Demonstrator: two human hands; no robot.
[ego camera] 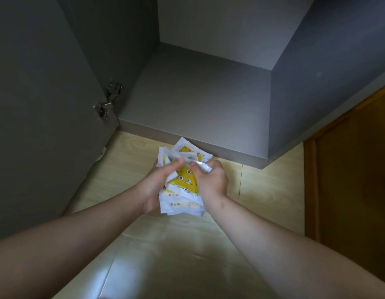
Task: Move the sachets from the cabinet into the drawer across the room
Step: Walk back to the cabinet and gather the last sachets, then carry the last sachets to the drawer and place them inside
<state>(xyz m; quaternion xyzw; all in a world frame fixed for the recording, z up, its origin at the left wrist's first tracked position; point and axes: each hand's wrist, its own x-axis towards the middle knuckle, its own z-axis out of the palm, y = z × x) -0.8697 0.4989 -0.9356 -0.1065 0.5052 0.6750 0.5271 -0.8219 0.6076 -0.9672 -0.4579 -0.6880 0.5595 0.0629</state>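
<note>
A bundle of white and yellow sachets (183, 184) is held between both hands just in front of the grey cabinet (200, 93), above the floor. My left hand (157, 186) cradles the bundle from the left and below, its thumb lying across the top. My right hand (211, 180) grips the right side, fingers curled over the sachets' upper edge. The cabinet's bottom shelf is bare, and its inside is in shadow.
The cabinet door (40, 100) stands open at the left, with a metal hinge (107, 102) at its edge. A brown wooden panel (351, 180) rises at the right. Pale wood-look floor tiles (165, 244) lie below my arms.
</note>
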